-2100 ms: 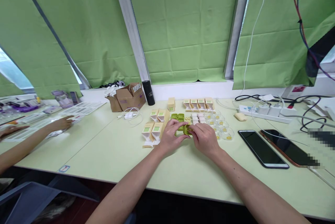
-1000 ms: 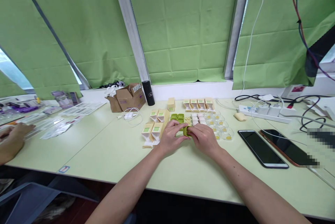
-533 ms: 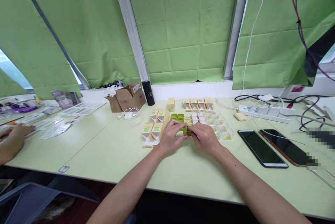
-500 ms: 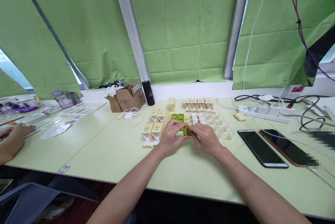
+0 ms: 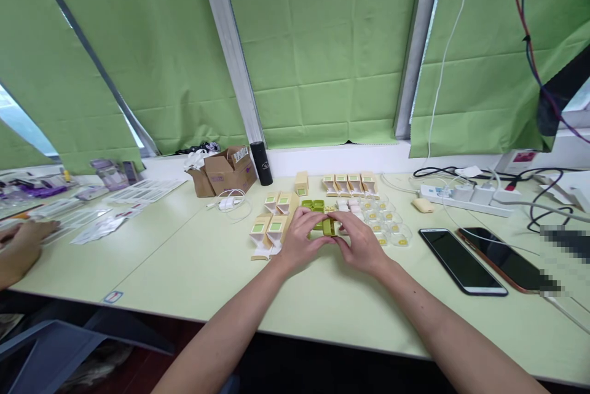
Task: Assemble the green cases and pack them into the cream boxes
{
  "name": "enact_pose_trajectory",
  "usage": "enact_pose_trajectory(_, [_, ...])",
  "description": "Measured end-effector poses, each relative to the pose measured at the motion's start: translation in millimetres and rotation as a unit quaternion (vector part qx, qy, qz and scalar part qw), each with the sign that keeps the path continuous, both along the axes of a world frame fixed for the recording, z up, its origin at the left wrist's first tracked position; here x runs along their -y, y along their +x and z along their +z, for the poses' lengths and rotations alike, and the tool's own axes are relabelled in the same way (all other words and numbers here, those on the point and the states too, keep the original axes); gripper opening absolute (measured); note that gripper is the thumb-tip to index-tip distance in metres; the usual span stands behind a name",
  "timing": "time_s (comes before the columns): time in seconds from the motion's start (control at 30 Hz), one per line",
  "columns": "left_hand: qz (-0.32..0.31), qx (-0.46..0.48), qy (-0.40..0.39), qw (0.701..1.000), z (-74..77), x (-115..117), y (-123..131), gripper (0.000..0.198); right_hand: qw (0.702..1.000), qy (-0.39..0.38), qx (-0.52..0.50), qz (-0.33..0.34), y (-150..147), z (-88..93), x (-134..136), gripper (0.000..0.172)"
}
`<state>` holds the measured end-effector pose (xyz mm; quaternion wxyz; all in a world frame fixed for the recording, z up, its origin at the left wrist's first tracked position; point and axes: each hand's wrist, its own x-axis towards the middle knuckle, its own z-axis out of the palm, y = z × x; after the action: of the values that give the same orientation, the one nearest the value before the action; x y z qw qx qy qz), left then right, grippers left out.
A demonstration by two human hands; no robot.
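We had a green box (image 5: 329, 227) clamped betw. L hand (image 5: 302, 235) & R hand (image 5: 358, 239), fingertips at its edges, prob. so the open side wasn't covered. Other green trays (image 5: 317, 204) sat just beyond the grip, paper boxes (image 5: 275, 229) left of it, clear cups (image 5: 401, 236) right, apparently sorted by kind for quick reach.

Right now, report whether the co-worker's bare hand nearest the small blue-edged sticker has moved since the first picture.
Yes, leftward: the co-worker's hand, earlier straight beyond the sticker, now lies well left of it.
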<state>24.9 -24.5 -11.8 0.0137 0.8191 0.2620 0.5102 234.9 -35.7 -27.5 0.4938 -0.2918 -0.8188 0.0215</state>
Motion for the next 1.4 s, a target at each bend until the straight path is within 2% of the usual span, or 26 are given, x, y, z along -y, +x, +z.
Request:
enact_pose_trajectory(0.1, [0.016,0.014,-0.047,0.999,2.3,3.4,0.2,0.053,0.999,-0.013,-0.031,0.0,-0.4,-2.3,-3.4,0.062])
enact_pose_trajectory(0.23, [0.049,0.029,-0.108,0.993,6.7,6.9,0.2,0.021,0.997,-0.017,-0.08,-0.006,-0.9,-2.8,-5.3,0.057])
enact_pose_trajectory(0.4, [0.056,0.069,-0.205,0.975,4.7,4.9,4.3,0.013,0.994,-0.033,-0.103,-0.004,-3.7,-3.9,-4.4,0.052])
enact_pose_trajectory(0.57, [0.018,0.105,-0.278,0.955,-2.6,-0.4,9.8,0.012,0.996,-0.015,-0.087,-0.003,-4.8,-7.6,-5.1,0.054])
enact_pose_trajectory(0.8, [-0.008,0.136,-0.324,0.936,-3.3,-2.0,12.9,0.012,0.998,-0.003,-0.069,-0.009,-3.4,-11.0,-7.4,0.055])
enact_pose_trajectory(0.97, [-0.038,0.162,-0.365,0.916,-2.4,-4.1,13.6,0.024,0.997,-0.014,-0.07,-0.004,-3.7,-11.5,-7.6,0.055])
enact_pose_trajectory(1.1, [-0.051,0.175,-0.378,0.908,-1.9,-5.6,13.6,0.032,0.997,-0.028,-0.077,-0.003,-4.4,-11.8,-7.7,0.053])
enact_pose_trajectory(1.4, [-0.058,0.185,-0.383,0.903,-2.4,-6.4,12.9,0.035,0.994,-0.049,-0.092,0.005,-5.0,-9.7,-6.4,0.052])
